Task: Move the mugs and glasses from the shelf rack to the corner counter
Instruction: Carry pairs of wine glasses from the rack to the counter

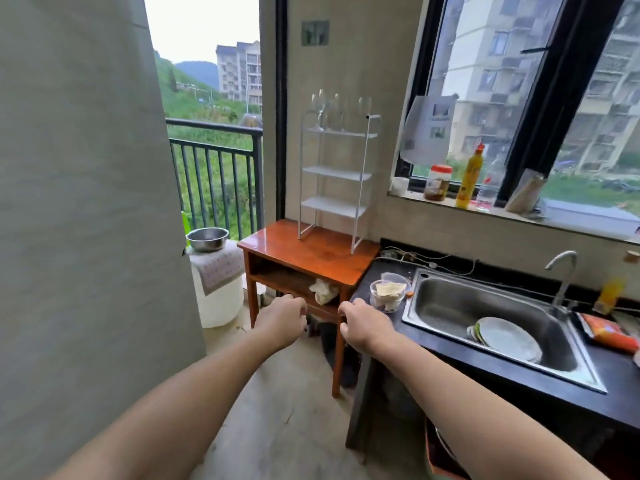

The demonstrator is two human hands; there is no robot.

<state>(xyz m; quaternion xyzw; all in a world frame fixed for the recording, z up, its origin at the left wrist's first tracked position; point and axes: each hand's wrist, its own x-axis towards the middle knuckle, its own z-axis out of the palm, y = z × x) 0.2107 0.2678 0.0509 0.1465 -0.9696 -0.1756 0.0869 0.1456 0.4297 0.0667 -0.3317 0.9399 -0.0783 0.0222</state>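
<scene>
Fingers (300,305) well below glasses (341,110), seemingly.

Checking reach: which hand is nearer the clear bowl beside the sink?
Right. The right hand hovers just left of the clear bowl; the left hand is farther left, before the wooden table.
</scene>
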